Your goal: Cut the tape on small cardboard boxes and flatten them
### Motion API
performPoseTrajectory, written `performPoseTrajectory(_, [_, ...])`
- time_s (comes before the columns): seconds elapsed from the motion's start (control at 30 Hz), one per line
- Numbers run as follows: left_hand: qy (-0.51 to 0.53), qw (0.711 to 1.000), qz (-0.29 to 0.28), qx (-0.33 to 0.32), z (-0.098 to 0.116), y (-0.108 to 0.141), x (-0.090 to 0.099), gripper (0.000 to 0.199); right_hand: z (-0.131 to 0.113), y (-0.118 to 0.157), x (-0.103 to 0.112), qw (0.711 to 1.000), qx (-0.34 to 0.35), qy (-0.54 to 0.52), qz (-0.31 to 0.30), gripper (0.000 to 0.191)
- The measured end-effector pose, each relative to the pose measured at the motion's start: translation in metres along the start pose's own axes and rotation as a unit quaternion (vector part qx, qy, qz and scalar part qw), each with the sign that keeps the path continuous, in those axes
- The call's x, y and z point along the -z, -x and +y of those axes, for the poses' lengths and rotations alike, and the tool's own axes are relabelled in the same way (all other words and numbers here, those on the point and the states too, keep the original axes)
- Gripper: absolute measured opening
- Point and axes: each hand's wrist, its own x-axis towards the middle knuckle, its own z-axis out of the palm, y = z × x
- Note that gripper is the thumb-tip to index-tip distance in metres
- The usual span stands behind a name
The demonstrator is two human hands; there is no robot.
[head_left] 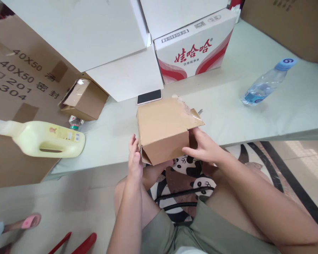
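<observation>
A small brown cardboard box [164, 121] sits at the table's front edge, between my two hands. Torn tape and a raised flap show at its right end; the lower left corner gapes a little. My left hand [135, 160] is upright along the box's left side, fingers stretched out and slightly apart, its thumb hidden. At the right end, my right hand [202, 144] grips the box, thumb across the front face and fingers partly hidden by the flap. Just behind the box lies a phone [149, 97] with a dark screen.
White cartons [193, 53] stand at the back of the pale-covered table [281, 116]. A water bottle [262, 86] leans in view at right. On the left are a yellow jug [55, 139], another small open box [86, 98] and a large printed carton [21, 70].
</observation>
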Motion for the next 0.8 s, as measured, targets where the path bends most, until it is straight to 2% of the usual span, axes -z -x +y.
performPoseTrajectory(0.07, [0.035, 0.999, 0.012, -0.014, -0.001, -0.001, -0.001, 0.072, 0.002, 0.000, -0.003, 0.999, -0.037, -0.007, -0.007, 0.061])
performPoseTrajectory(0.13, [0.049, 0.998, 0.024, -0.026, -0.003, -0.003, -0.002, 0.068, 0.004, -0.001, -0.006, 0.998, -0.064, 0.005, 0.012, 0.062])
performPoseTrajectory(0.23, [0.011, 0.999, -0.034, 0.017, -0.009, -0.006, -0.002, 0.065, 0.004, -0.004, -0.009, 0.991, -0.109, 0.046, 0.066, 0.064])
performPoseTrajectory(0.33, [-0.042, 0.995, -0.085, 0.031, -0.014, -0.007, -0.003, 0.068, 0.002, -0.007, -0.008, 0.985, -0.138, 0.041, 0.094, 0.041])
performPoseTrajectory(0.43, [-0.108, 0.993, -0.044, -0.008, -0.011, -0.007, -0.008, 0.067, 0.000, -0.007, -0.005, 0.981, -0.161, -0.054, 0.093, 0.026])
performPoseTrajectory(0.53, [-0.199, 0.980, -0.010, -0.028, -0.004, -0.009, -0.009, 0.062, 0.000, -0.006, -0.007, 0.967, -0.181, -0.144, 0.109, 0.029])
performPoseTrajectory(0.67, [-0.324, 0.945, 0.031, -0.045, 0.005, -0.009, -0.002, 0.049, 0.001, -0.009, -0.015, 0.957, -0.195, -0.158, 0.143, 0.035])
performPoseTrajectory(0.73, [-0.305, 0.952, 0.027, -0.016, 0.007, -0.005, 0.004, 0.043, 0.000, -0.012, -0.018, 0.952, -0.213, -0.147, 0.162, 0.035])
performPoseTrajectory(0.8, [-0.203, 0.978, 0.017, 0.037, 0.006, -0.001, 0.011, 0.037, -0.002, -0.015, -0.020, 0.945, -0.224, -0.164, 0.175, 0.031])
